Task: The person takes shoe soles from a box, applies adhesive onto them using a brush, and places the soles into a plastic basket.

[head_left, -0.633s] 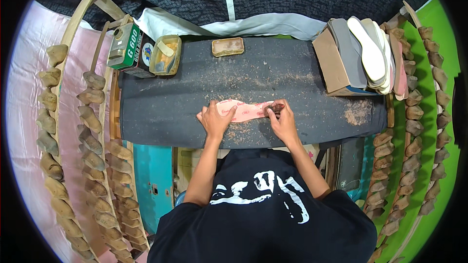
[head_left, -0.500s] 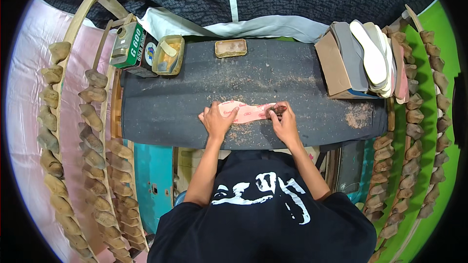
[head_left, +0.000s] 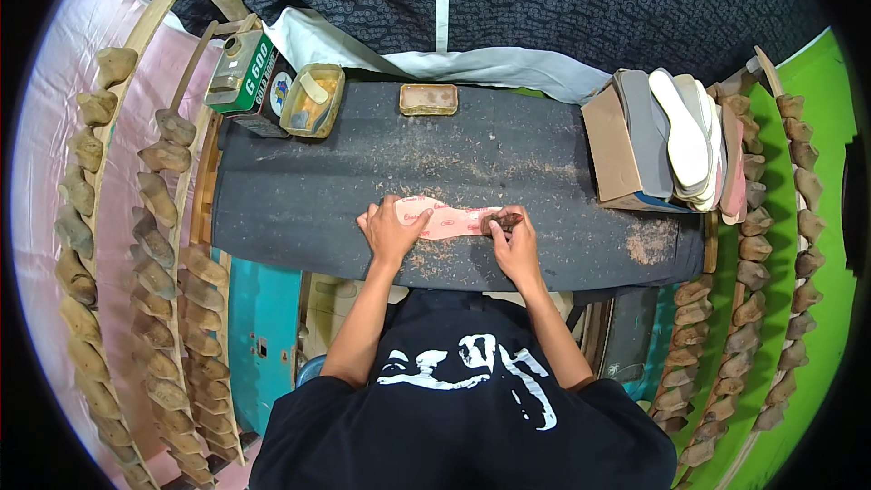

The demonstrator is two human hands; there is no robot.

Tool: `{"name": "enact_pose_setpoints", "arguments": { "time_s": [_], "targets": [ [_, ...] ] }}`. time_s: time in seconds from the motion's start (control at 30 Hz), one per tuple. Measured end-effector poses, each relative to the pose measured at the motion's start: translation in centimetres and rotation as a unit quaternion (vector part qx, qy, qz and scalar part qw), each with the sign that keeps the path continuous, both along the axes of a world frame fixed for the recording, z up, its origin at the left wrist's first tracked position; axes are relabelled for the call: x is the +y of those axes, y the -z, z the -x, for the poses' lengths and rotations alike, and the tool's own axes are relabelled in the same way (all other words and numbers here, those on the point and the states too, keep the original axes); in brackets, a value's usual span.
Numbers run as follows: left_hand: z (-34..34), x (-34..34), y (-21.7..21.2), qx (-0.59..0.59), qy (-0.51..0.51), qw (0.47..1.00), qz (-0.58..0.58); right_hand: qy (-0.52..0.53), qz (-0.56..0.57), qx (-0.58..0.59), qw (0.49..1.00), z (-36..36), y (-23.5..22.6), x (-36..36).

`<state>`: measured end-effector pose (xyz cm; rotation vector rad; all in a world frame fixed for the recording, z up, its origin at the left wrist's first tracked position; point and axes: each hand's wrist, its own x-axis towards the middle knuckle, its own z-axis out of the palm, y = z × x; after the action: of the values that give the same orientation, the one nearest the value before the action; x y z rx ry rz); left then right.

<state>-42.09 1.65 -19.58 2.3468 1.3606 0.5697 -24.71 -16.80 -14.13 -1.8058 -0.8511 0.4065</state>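
Note:
A pink shoe insole (head_left: 449, 222) with red print lies crosswise on the dark cloth of the table. My left hand (head_left: 392, 231) holds its left end, the thumb on top and the fingers along the far side. Over the insole's right end, my right hand (head_left: 517, 249) pinches a dark brown flat piece (head_left: 502, 220) between thumb and fingers. The piece appears to touch the insole's surface; its exact kind cannot be made out. Pale shavings are scattered on the cloth around the insole.
At the back left stand a green metal can (head_left: 243, 82) and a yellowish tub (head_left: 313, 102) holding a pale scraper. A shallow container (head_left: 429, 100) sits at the back middle. A cardboard box (head_left: 610, 150) of insoles stands right. Racks of wooden shoe lasts (head_left: 156, 272) flank both sides.
The whole view has shifted a little. My right hand has turned slightly, and the dark brown piece now shows flatter over the insole's right end. My left hand keeps its hold.

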Motion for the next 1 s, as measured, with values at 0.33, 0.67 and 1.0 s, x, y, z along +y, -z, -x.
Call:
{"name": "enact_pose_setpoints", "arguments": {
  "time_s": [0.33, 0.67, 1.0],
  "targets": [
    [-0.4, -0.1, -0.3, 0.007, 0.004, 1.000, 0.011, 0.020, 0.000, 0.020, 1.000, 0.1, 0.3, -0.6],
    [1.4, 2.0, -2.0, 0.032, 0.176, 0.984, 0.003, 0.051, 0.014, -0.072, 0.996, 0.5, -0.5, 0.4],
    [1.5, 2.4, -1.0, 0.005, 0.181, 0.983, -0.013, 0.018, -0.027, -0.033, 0.999, -0.2, -0.5, 0.9]
  ]
}}
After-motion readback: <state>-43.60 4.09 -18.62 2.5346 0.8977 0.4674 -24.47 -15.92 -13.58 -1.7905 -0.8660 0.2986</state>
